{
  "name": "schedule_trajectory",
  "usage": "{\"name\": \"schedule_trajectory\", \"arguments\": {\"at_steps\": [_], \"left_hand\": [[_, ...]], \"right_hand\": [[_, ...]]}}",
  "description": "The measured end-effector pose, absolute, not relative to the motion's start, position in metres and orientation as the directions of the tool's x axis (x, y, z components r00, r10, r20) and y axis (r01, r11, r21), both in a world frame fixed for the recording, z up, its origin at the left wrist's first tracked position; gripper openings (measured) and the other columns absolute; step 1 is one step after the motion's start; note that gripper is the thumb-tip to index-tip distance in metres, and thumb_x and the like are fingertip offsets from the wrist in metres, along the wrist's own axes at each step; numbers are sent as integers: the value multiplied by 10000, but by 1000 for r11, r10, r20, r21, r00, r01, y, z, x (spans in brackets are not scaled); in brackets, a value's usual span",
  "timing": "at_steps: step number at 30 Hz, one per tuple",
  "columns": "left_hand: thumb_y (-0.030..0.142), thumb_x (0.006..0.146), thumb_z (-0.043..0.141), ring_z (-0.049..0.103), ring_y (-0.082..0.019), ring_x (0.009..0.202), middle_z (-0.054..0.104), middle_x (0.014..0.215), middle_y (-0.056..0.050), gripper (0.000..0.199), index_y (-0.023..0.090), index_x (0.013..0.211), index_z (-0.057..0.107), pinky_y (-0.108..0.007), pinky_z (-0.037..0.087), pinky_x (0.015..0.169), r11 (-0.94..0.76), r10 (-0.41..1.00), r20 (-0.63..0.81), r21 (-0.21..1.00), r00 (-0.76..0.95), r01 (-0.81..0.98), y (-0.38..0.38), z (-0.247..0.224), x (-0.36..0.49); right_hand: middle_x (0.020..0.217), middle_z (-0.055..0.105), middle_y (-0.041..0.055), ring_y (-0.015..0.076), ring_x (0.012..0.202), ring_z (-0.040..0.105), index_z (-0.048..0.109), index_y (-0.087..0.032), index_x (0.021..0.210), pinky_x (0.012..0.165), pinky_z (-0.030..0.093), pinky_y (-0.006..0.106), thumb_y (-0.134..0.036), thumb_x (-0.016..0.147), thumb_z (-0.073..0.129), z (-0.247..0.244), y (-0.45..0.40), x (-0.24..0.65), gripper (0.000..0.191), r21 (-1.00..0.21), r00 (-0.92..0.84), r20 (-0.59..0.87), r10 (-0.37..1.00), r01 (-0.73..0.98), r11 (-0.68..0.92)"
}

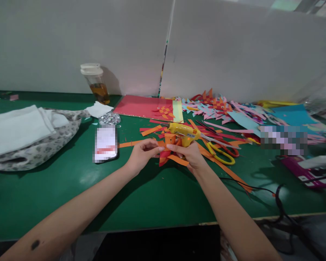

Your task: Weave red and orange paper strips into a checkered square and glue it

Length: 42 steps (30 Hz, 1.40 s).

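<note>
My left hand (143, 151) and my right hand (189, 154) meet over the green table (141, 195), both pinching a woven piece of orange and red paper strips (167, 152). The strips stick out below and between my fingers. A yellow glue gun (185, 132) lies just behind my right hand, its black cord (271, 194) trailing off to the right. Yellow-handled scissors (220, 154) lie right of my right hand, among loose orange and red strips.
A phone (105, 143) lies left of my hands, with a dish of shiny beads (109, 118) and a lidded bottle (96, 82) behind it. Folded white cloth on a patterned bag (29, 139) fills the left. Red card (141, 107) and several woven paper shapes (214, 106) spread along the back right.
</note>
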State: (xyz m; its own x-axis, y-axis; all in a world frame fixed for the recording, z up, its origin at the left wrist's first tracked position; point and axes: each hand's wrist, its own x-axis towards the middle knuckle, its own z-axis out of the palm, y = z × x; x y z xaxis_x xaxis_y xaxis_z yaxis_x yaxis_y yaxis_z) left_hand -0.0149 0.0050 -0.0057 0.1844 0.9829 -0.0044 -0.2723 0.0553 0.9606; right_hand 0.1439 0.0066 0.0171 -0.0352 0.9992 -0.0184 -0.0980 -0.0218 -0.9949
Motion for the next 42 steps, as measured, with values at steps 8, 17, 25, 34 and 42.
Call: {"name": "schedule_trajectory", "arguments": {"at_steps": [8, 17, 25, 34, 42], "left_hand": [[326, 636, 729, 633, -119, 678, 666, 743, 0, 284, 174, 852, 626, -241, 547, 606, 40, 972, -1, 986, 235, -162, 6, -6, -19], [114, 772, 590, 645, -132, 802, 708, 856, -38, 145, 211, 801, 693, -275, 516, 724, -806, 567, 785, 466, 251, 364, 7, 2, -39], [188, 712, 688, 572, -157, 802, 706, 850, 19, 141, 324, 749, 696, -319, 461, 753, -825, 272, 900, 36, 341, 563, 9, 7, -46], [200, 720, 675, 597, -134, 694, 705, 735, 15, 80, 262, 769, 690, -300, 463, 690, -790, 535, 827, 415, 174, 452, 7, 8, -41], [341, 690, 669, 567, -104, 520, 633, 646, -18, 372, 153, 1007, 623, -215, 464, 451, 68, 973, -81, 996, 215, 65, 22, 4, -44]], "right_hand": [[403, 408, -91, 32, 349, 313, 553, -168, 578, 351, 240, 208, -286, 496, 802, 16, 7, 144, 287, -994, 23, 18, 1000, -106, 20], [924, 670, 32, -7, 362, 331, 655, -177, 785, 356, 345, 207, -331, 542, 765, 18, 12, 147, 309, -970, 123, 84, 989, -219, 110], [853, 633, -31, -6, 371, 344, 627, -201, 831, 370, 364, 185, -310, 568, 759, 15, 16, 154, 313, -955, 221, 120, 968, -239, 173], [585, 505, -81, 9, 348, 340, 520, -169, 658, 341, 343, 183, -301, 513, 789, 14, 20, 156, 333, -952, 426, 105, 898, -216, 215], [440, 431, -62, 78, 370, 382, 491, -184, 540, 354, 348, 237, -317, 535, 746, 11, 23, 171, 288, -981, 489, 189, 851, 140, 137]]}}
